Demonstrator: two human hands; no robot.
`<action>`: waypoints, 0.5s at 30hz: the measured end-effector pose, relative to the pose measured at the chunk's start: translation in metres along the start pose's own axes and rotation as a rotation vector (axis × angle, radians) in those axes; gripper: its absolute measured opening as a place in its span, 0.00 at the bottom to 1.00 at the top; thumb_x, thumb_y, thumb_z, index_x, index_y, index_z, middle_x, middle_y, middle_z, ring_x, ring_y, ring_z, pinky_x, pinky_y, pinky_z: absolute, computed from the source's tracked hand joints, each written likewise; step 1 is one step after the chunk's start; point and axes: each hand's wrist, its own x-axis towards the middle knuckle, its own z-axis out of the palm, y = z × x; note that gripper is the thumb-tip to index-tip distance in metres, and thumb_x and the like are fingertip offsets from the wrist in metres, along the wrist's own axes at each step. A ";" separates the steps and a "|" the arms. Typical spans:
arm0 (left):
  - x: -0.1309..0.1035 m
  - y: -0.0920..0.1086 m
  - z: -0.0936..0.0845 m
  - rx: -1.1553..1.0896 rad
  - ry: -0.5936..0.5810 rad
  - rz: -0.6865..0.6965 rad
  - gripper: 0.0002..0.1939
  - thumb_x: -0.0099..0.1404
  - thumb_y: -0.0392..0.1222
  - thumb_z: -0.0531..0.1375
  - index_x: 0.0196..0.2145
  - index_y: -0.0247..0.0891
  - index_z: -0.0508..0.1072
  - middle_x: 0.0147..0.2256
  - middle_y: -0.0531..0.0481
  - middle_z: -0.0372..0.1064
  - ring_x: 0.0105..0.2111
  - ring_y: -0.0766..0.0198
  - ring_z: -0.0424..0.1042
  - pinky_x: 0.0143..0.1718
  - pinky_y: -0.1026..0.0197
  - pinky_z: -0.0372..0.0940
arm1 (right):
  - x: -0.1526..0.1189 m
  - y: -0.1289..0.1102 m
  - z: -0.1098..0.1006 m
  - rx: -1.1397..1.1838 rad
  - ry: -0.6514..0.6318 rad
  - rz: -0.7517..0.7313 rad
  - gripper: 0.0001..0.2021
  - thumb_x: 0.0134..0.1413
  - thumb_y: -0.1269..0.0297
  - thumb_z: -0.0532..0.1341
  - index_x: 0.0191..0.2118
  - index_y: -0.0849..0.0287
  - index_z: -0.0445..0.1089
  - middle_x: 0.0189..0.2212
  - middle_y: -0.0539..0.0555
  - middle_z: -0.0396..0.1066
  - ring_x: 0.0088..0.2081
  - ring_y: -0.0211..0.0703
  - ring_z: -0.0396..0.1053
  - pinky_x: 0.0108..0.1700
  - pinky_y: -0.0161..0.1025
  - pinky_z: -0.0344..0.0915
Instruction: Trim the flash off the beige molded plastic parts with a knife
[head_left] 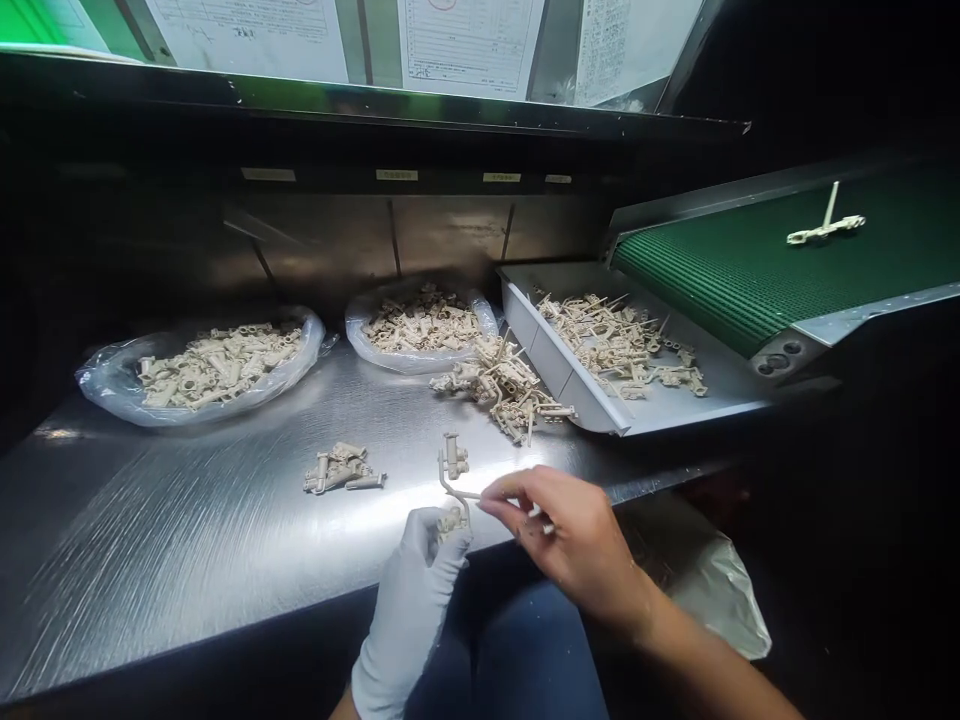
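Beige branched piece (454,459): between your two hands, at the counter's (225,520) near edge; its lower end is partly hidden by your glove.
Left hand (409,595): white-gloved, thumb and fingers pinching that lower end; some fingers are out of sight behind.
Right hand (577,535): bare, thumb and forefinger pinching the piece's thin stem; pale bits show under your curled fingers, and you cannot tell whether they belong to the same piece.
Hard to read: the print on the papers (465,45), cut off by the top of your view, and on the small labels (397,175) below them.
Dark right side: a crumpled plastic bag (724,590) below the counter's near edge, its contents unclear.
Left clear bag (112,400): toward the counter's far left corner, mouth spread, full of small beige parts.
Middle clear bag (367,345): by the far edge, also full of them.
Grey tray (559,360): at the counter's right end, holding branched pieces under the green belt (712,260), which runs out of view.
Loose heap (514,390): just beside the tray's left wall.
Small pile (345,468): left of your piece.
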 end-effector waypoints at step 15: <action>-0.024 -0.017 0.046 -0.211 -0.228 -0.085 0.22 0.66 0.62 0.65 0.29 0.39 0.74 0.29 0.51 0.72 0.33 0.58 0.72 0.39 0.57 0.69 | -0.079 -0.003 0.062 0.257 0.284 0.352 0.22 0.76 0.55 0.49 0.27 0.54 0.60 0.21 0.46 0.61 0.23 0.37 0.61 0.26 0.34 0.56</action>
